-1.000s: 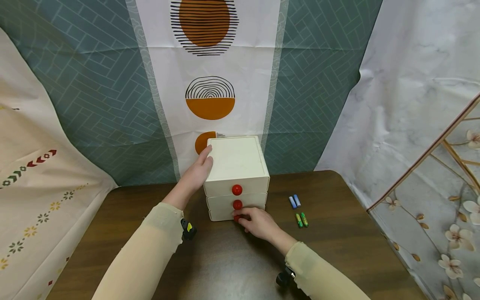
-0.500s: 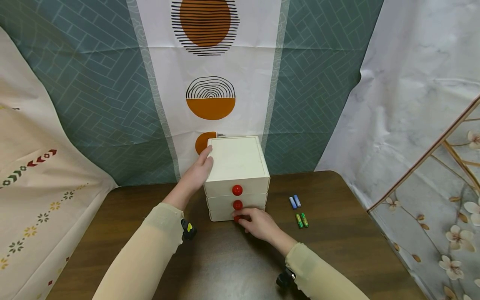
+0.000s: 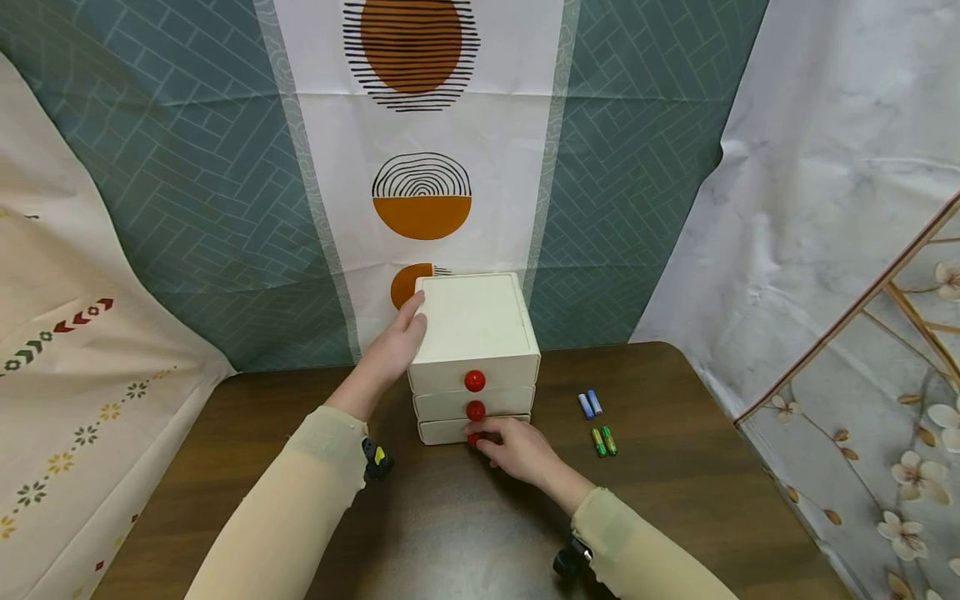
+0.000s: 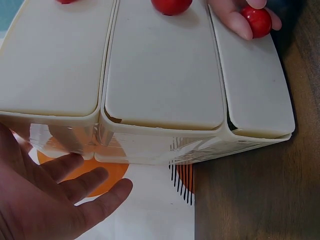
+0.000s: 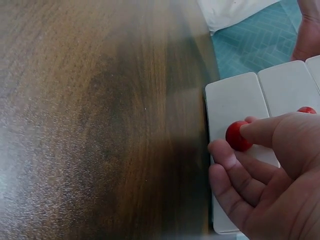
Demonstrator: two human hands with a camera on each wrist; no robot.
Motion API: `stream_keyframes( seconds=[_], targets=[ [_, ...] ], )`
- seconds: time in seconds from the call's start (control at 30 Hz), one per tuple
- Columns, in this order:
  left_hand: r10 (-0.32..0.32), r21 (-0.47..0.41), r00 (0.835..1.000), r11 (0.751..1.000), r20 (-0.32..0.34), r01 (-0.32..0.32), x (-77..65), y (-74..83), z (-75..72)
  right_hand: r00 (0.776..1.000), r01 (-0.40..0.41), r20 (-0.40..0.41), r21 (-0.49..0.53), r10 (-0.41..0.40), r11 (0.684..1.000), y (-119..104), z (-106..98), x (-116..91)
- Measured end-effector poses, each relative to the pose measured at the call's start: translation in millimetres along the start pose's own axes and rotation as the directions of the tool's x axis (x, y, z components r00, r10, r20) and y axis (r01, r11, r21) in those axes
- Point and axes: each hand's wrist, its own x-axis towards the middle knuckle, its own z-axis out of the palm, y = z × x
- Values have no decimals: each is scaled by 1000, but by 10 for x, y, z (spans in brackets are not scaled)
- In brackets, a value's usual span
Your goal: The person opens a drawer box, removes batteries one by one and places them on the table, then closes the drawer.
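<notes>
Beneath both grips I have a dark brown wood-grain tabletop, with a glossy patch of light on it nearer to me. Beyond them hangs a teal backdrop in a brick pattern, and down it runs a white panel printed with orange and black-lined circles. A cream cloth with small embroidered-looking motifs hangs off to the left of my left grip; a pale floral cloth hangs well to the right of my right grip.

Just right of my right grip lie two blue batteries and two green batteries; their markings are too small to read.

My right grip is narrow, pinching the lowest knob, red, on the bottom drawer of the white box. The middle knob and top knob sit above it. My left grip is wide, fingers extended along the box's left side.

Against a second ago, the bottom drawer stands slightly further out toward me; the left grip and the batteries keep their places.
</notes>
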Motion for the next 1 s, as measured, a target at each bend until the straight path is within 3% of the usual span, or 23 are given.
stream_keyframes(
  seconds=[1.0],
  targets=[
    [5,-9,1000,1000,15,-5,31,-24,6,999,18,33,-21,-18,1000,-65,-8,-139]
  ],
)
